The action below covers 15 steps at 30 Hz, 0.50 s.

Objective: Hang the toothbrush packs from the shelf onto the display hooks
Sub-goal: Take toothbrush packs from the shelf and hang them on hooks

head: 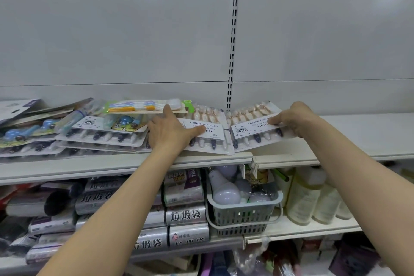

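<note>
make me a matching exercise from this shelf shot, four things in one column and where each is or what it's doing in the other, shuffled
Things
1. left hand
2. right hand
3. grey basket
4. pale bottles

Places or states
A. stand on the lower shelf, right of the grey basket
B. pinches the edge of the right toothbrush pack
C. holds light bulbs
D. lies flat, fingers spread, on the middle toothbrush pack

Pairs: 1-D, 2-B, 3-C, 4-A
</note>
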### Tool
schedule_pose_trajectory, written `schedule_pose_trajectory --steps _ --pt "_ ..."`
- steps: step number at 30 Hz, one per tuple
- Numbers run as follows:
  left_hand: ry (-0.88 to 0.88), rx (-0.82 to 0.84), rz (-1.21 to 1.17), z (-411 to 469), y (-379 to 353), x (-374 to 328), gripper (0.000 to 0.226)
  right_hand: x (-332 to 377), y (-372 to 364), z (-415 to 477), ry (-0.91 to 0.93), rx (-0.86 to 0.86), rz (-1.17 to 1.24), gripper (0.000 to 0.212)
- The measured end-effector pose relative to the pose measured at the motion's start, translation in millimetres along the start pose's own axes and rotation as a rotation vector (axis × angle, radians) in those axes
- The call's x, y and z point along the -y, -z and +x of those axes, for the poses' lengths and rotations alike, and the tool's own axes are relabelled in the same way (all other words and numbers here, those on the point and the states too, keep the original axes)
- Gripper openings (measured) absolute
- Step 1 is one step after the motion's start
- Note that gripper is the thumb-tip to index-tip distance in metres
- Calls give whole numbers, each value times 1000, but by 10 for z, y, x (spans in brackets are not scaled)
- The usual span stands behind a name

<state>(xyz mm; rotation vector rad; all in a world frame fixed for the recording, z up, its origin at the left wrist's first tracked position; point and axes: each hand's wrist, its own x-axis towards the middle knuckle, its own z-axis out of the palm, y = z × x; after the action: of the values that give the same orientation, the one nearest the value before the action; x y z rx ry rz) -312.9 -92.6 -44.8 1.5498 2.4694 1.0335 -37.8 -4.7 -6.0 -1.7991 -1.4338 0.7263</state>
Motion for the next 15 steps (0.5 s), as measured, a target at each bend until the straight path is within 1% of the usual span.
schedule_pose_trajectory --steps 3,8,10,12,13,15 --pt "8 35 -103 84 -25 21 121 40 143 -24 -61 29 143 32" --pt "-6 122 -263 159 -90 -58 120 117 404 -39 -7 -117 306 25" --pt "-14 172 -253 151 -100 -143 110 134 505 -9 53 -175 346 33" --pt "0 216 -217 130 -83 -243 93 141 583 -24 122 -275 313 35" --pt "3 237 -227 127 -79 -291 84 127 610 -31 155 -332 291 34" --pt "11 300 -332 177 -141 -338 69 90 637 -53 228 -426 277 38"
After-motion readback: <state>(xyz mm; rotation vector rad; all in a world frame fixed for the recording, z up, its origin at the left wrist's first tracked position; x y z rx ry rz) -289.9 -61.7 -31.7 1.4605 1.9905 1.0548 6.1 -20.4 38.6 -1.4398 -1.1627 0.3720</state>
